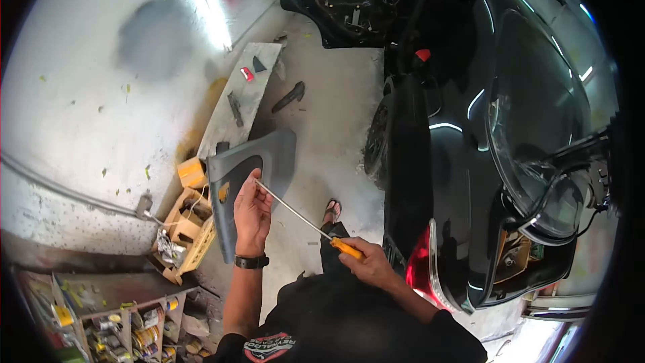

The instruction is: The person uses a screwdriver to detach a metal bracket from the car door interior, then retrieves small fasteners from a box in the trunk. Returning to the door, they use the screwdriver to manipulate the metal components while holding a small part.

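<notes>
A long screwdriver point(294, 211) with a thin metal shaft and an orange handle slants across in front of my body. My right hand point(371, 267) is wrapped round the handle. At the far end of the shaft, the fingers of my left hand point(251, 215) are closed in a pinch at the tip; whether some small part sits between them is too small to tell. Behind my left hand leans a grey door trim panel point(272, 151), its lower part beside my left wrist.
On my right stands a black car point(453, 161) with its rear door point(349, 10) open and its trunk raised. A narrow bench point(232, 104) with small parts runs along the left wall. Cardboard boxes point(191, 218) and a shelf of cans point(127, 316) stand lower left.
</notes>
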`<state>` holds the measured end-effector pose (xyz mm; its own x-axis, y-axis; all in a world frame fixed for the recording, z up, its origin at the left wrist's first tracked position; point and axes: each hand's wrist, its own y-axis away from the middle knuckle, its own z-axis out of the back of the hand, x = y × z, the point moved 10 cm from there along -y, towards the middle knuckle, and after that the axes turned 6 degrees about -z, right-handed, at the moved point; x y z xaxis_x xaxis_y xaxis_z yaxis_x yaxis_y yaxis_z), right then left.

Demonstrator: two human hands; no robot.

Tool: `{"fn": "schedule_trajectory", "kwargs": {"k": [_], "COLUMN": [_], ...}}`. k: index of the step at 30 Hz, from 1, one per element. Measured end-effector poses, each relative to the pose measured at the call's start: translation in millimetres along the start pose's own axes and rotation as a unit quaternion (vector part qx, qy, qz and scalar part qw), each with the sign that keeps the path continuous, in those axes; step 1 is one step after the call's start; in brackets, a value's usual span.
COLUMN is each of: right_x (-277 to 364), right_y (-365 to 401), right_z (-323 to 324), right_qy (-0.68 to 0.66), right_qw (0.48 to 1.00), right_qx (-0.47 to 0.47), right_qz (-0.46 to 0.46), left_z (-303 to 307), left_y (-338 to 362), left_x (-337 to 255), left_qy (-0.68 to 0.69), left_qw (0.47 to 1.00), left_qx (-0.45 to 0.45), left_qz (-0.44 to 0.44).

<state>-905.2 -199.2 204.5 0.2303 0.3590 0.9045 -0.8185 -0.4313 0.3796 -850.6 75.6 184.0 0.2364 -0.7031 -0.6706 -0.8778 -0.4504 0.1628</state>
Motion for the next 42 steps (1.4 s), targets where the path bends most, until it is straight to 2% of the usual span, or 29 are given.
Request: {"fn": "schedule_trajectory", "kwargs": {"k": [1,3,12,16,23,26,29,32,35,42], "right_x": [6,15,69,69,98,132,146,168,194,234], "right_y": [-37,-70,-177,-209,-289,-339,-398,-450,-492,-556], "right_z": [29,58,196,233,285,308,329,345,360,386], "right_qy": [-0.014,-0.031,-0.004,-0.020,0.018,0.049,0.050,0.058,0.121,0.271], "right_qw": [1.000,0.999,0.971,0.966,0.950,0.939,0.934,0.931,0.909,0.870], "right_qx": [-0.018,-0.040,-0.215,-0.253,-0.311,-0.336,-0.352,-0.361,-0.396,-0.412], "right_qz": [0.007,0.015,0.105,0.039,0.024,0.051,0.026,-0.004,0.050,-0.006], "left_z": [-25,-62,-203,-244,-306,-330,-356,-371,-386,-393], "left_y": [-50,-97,-269,-326,-426,-481,-542,-597,-648,-723], "left_x": [19,36,108,145,200,221,235,244,255,288], "left_qy": [0.004,0.021,-0.007,0.020,0.004,-0.005,-0.013,-0.011,-0.015,-0.037], "left_qw": [1.000,0.998,0.992,0.981,0.963,0.955,0.945,0.939,0.934,0.932], "left_qx": [0.015,0.053,0.063,0.103,0.154,0.192,0.220,0.220,0.221,0.199], "left_qz": [0.008,0.026,0.110,0.164,0.219,0.226,0.242,0.265,0.279,0.301]}}
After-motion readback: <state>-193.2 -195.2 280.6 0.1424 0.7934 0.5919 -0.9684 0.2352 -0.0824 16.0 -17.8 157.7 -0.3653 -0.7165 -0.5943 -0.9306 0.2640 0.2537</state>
